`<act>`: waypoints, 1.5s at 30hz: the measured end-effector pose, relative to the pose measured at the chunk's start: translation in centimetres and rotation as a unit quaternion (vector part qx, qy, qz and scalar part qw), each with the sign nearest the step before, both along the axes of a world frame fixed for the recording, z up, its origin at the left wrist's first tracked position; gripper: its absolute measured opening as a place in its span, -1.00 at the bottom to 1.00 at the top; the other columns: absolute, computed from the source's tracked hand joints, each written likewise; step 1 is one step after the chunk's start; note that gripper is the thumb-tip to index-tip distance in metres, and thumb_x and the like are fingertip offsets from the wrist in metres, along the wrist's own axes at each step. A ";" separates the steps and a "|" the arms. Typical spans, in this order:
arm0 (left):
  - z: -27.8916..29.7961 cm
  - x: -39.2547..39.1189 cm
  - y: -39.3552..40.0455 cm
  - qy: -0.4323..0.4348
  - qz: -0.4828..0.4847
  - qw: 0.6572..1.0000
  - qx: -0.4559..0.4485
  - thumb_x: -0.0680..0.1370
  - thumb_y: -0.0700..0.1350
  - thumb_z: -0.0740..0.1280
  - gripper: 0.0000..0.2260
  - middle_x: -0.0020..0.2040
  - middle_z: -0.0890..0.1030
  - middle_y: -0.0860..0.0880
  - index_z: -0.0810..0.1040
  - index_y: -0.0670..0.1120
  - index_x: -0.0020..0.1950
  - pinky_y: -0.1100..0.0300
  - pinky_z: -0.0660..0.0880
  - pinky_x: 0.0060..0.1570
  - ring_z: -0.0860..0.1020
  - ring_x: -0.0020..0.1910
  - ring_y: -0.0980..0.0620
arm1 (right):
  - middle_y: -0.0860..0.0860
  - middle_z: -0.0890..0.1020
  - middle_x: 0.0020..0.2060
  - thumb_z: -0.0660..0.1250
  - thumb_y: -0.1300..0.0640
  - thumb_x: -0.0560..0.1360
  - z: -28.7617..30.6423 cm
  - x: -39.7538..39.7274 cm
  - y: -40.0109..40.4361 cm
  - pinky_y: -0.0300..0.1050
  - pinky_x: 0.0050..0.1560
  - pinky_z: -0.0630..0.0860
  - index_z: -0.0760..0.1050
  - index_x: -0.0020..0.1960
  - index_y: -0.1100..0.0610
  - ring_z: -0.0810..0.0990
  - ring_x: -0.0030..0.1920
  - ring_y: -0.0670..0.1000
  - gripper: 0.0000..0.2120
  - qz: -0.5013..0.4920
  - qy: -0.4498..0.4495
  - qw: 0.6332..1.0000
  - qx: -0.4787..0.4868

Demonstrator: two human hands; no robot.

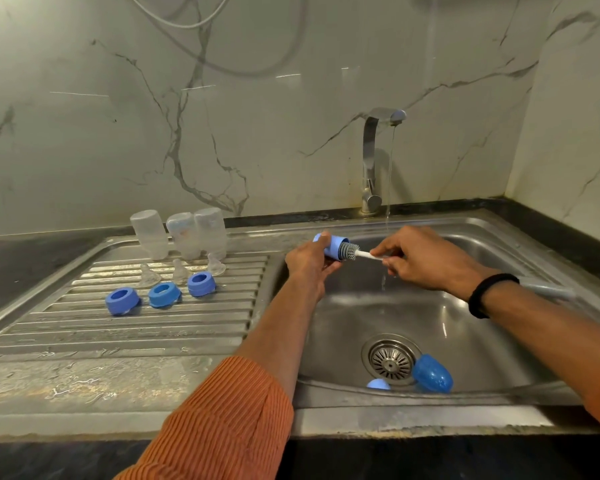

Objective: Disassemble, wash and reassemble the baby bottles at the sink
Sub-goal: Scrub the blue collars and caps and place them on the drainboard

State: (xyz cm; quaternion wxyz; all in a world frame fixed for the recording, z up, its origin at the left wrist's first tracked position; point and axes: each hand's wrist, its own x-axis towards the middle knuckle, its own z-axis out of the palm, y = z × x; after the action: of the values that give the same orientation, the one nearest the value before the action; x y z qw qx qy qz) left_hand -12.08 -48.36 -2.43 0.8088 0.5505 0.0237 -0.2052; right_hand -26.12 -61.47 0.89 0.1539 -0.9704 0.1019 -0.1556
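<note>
The left hand (309,261) grips a blue plastic bottle cap (331,245) over the steel sink's (361,313) left edge, steadying it, judging by the grip. Its long axis lies level, mouth pointing right toward the grey-bristled white-handled brush (352,251), which the right hand (420,258) pinches and feeds inside.

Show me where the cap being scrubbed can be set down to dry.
Free: ribbed drainboard in front of the blue rings, toward the counter edge. Crowded: the back, with upturned bottles and teats.
</note>
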 end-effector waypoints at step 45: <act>0.0 0.1 0.2 0.011 -0.017 0.999 -0.035 0.56 -0.21 0.48 -0.61 0.14 0.66 -0.33 0.51 -0.34 0.31 -0.08 0.67 0.06 0.70 0.07 -0.23 | -0.07 0.73 -0.18 0.43 0.09 0.59 -0.6 -0.2 -1.3 -0.13 -0.16 0.55 0.73 0.13 0.04 0.62 -0.23 -0.10 -0.84 0.020 -0.073 0.996 -0.038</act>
State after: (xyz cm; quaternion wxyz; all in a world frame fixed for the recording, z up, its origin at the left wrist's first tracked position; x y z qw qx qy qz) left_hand -11.99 -48.18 -2.46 0.8236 0.5202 0.0160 -0.2254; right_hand -26.35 -62.82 0.30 0.1275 -0.9633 0.0653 -0.2269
